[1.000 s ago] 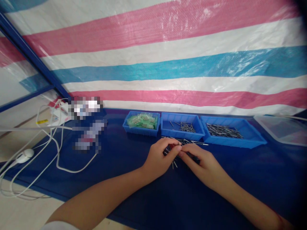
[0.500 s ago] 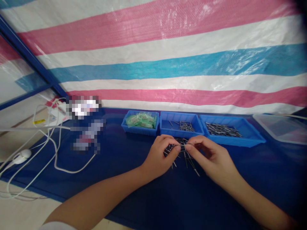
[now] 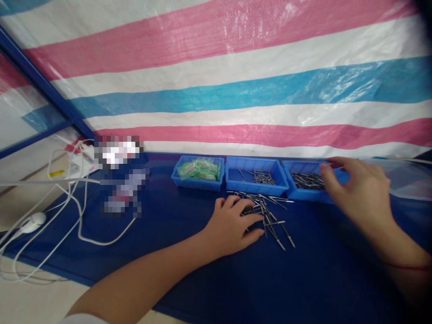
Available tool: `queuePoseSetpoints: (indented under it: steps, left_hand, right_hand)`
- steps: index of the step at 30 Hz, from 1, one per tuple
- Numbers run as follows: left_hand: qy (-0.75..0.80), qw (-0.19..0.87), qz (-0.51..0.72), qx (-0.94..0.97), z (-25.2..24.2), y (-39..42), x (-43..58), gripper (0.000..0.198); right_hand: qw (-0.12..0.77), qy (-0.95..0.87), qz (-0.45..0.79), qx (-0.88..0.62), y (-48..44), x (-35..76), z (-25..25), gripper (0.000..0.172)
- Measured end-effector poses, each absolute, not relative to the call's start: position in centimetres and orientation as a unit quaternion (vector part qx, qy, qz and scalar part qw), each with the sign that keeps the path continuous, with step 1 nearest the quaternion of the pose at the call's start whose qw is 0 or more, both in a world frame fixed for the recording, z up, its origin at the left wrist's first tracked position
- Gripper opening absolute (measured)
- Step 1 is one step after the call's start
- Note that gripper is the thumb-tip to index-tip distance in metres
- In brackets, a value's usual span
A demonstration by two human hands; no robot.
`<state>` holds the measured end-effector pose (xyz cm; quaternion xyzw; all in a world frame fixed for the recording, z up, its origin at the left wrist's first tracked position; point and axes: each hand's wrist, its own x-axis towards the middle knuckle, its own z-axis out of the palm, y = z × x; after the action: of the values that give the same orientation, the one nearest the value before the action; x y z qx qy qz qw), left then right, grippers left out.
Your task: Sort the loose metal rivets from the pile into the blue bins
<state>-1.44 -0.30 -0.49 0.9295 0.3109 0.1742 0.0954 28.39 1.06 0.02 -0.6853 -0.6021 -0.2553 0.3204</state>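
Observation:
A loose pile of thin metal blind rivets (image 3: 270,216) lies on the blue table. Over the pile's left side rests my left hand (image 3: 232,227), its fingers spread and touching the rivets; part of the pile is hidden beneath it. My right hand (image 3: 361,193) hovers at the right blue bin (image 3: 297,194), thumb and forefinger a little apart, with nothing visible between them. It covers that bin's right half. Dark rivets (image 3: 308,181) lie inside this bin. The middle blue bin (image 3: 236,183) holds shorter-looking rivets (image 3: 265,178).
A left blue bin (image 3: 195,183) contains green plastic bags (image 3: 200,168) of small parts. Behind my right hand is a clear plastic lid or tray (image 3: 408,180). White cables (image 3: 79,216) tangle at the left. A striped sheet (image 3: 236,99) hangs behind the table (image 3: 270,283).
My right hand has moved from the pile, right and away from me, to the right bin. My left hand has opened from a pinch and spread over the rivets.

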Motion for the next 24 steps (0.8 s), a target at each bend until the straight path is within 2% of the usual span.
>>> queuePoseSetpoints:
  steps: [11, 18, 21, 24]
  left_hand:
    - [0.188, 0.022, 0.167, 0.968, -0.4, 0.2, -1.1, 0.022]
    - [0.139, -0.008, 0.165, 0.976, -0.6, 0.4, -1.2, 0.026]
    - [0.099, 0.0, 0.144, 0.985, -0.2, 0.2, -1.3, 0.033]
    - [0.096, 0.027, 0.134, 0.986, 0.0, -0.1, -1.4, 0.031]
  right_hand:
    - [0.351, -0.68, -0.226, -0.603, -0.5, 24.2, 1.1, 0.028]
    - [0.365, -0.719, -0.213, -0.551, -0.7, 23.1, 1.3, 0.024]
    - [0.365, -0.73, -0.198, -0.543, -1.0, 22.5, 1.5, 0.023]
    - [0.363, -0.74, -0.187, -0.535, -1.4, 22.0, 1.7, 0.022]
